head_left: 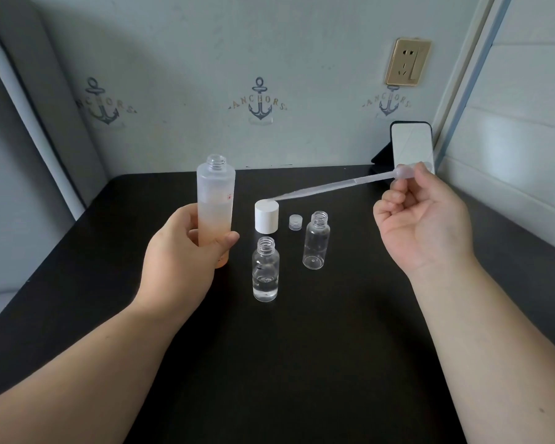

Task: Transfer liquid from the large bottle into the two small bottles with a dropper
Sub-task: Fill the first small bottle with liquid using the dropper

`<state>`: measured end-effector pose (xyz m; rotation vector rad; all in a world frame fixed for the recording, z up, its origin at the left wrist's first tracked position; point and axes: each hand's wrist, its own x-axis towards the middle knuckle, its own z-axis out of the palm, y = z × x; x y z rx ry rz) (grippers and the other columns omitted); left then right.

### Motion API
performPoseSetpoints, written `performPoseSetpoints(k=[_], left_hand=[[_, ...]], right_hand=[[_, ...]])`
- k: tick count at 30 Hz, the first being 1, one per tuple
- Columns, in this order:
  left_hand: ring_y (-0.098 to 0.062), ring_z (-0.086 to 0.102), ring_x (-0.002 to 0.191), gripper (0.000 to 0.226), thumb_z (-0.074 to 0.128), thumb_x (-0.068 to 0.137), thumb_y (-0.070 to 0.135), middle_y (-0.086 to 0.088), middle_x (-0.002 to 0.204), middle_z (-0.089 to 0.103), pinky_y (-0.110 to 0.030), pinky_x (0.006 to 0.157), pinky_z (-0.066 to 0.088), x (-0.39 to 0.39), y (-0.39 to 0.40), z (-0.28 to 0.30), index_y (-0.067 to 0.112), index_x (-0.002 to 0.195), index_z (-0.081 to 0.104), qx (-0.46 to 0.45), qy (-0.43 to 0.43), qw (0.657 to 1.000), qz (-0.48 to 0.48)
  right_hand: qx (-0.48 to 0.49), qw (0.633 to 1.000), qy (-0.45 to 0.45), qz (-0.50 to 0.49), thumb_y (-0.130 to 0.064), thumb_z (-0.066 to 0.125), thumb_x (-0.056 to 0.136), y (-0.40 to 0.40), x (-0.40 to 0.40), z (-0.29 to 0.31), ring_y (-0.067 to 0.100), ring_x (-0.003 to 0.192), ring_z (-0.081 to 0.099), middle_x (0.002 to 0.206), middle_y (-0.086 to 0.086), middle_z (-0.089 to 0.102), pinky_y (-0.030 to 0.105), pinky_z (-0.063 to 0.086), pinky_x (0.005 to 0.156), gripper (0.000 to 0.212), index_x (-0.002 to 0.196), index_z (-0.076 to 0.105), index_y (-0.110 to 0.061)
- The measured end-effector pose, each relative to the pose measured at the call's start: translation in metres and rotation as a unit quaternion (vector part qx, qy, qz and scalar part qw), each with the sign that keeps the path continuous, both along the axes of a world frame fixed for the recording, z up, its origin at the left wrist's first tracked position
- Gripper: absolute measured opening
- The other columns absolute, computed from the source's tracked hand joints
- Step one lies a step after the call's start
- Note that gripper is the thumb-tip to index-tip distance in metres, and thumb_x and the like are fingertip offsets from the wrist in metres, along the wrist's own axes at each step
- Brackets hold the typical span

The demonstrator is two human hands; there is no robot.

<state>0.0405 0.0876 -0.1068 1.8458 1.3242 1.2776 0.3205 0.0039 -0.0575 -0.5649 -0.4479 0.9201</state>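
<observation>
My left hand [186,248] grips the lower part of the large frosted bottle [215,193], which stands upright and uncapped on the black table [302,363]. My right hand [426,219] pinches the bulb of a clear plastic dropper [334,185]; its tip points left and hovers over the white cap [266,216]. Two small clear bottles stand open. The near one [265,274] holds some clear liquid at its bottom. The far right one [316,241] looks empty.
A small clear cap [295,222] lies between the white cap and the right small bottle. A phone [412,145] leans against the wall at the back right. A wall socket [407,62] sits above it.
</observation>
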Motion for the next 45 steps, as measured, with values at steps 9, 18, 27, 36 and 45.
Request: performPoseSetpoints(k=[9,18,27,36,45], left_hand=[[0.005,0.059,0.093,0.054,0.081,0.08,0.044,0.022,0.108,0.062,-0.014,0.069,0.041,0.002,0.003,-0.001,0.034,0.127,0.056,-0.024,-0.007,1.0,0.014],[0.002,0.06,0.094,0.061,0.079,0.08,0.047,0.022,0.113,0.061,-0.015,0.069,0.042,0.003,-0.001,0.004,0.032,0.132,0.051,-0.045,0.001,0.999,-0.008],[-0.007,0.058,0.085,0.041,0.069,0.085,0.018,0.016,0.102,0.06,-0.028,0.07,0.05,-0.009,-0.022,0.019,0.035,0.12,0.056,0.017,-0.047,0.998,0.043],[-0.013,0.059,0.071,0.03,0.065,0.087,0.007,0.009,0.078,0.062,-0.023,0.062,0.049,-0.008,-0.036,0.016,0.036,0.092,0.067,0.068,-0.039,0.995,-0.056],[-0.008,0.058,0.071,0.029,0.074,0.081,0.052,0.019,0.083,0.063,-0.021,0.062,0.047,-0.001,-0.03,0.007,0.044,0.106,0.064,-0.016,0.13,0.961,-0.245]], right_hand=[[-0.022,0.999,-0.039,0.005,-0.018,0.06,0.096,0.003,0.0,-0.001,0.011,0.056,0.046,0.07,0.0,0.059,0.021,0.039,0.057,0.019,0.084,0.07,-0.007],[-0.024,0.998,-0.055,0.005,-0.017,0.062,0.095,0.003,-0.001,-0.001,0.012,0.056,0.044,0.069,0.0,0.057,0.021,0.037,0.056,0.02,0.08,0.072,-0.008],[-0.015,0.998,-0.057,0.01,-0.019,0.063,0.093,0.002,-0.003,-0.001,0.012,0.056,0.044,0.068,0.0,0.056,0.021,0.036,0.058,0.019,0.082,0.074,-0.008],[-0.016,0.998,-0.055,0.013,-0.02,0.066,0.091,0.001,-0.004,-0.001,0.013,0.057,0.042,0.068,0.0,0.055,0.022,0.035,0.058,0.017,0.083,0.074,-0.007],[-0.015,0.998,-0.057,0.013,-0.02,0.064,0.093,0.001,-0.006,0.0,0.012,0.057,0.042,0.068,0.0,0.053,0.022,0.035,0.058,0.021,0.079,0.074,-0.008]])
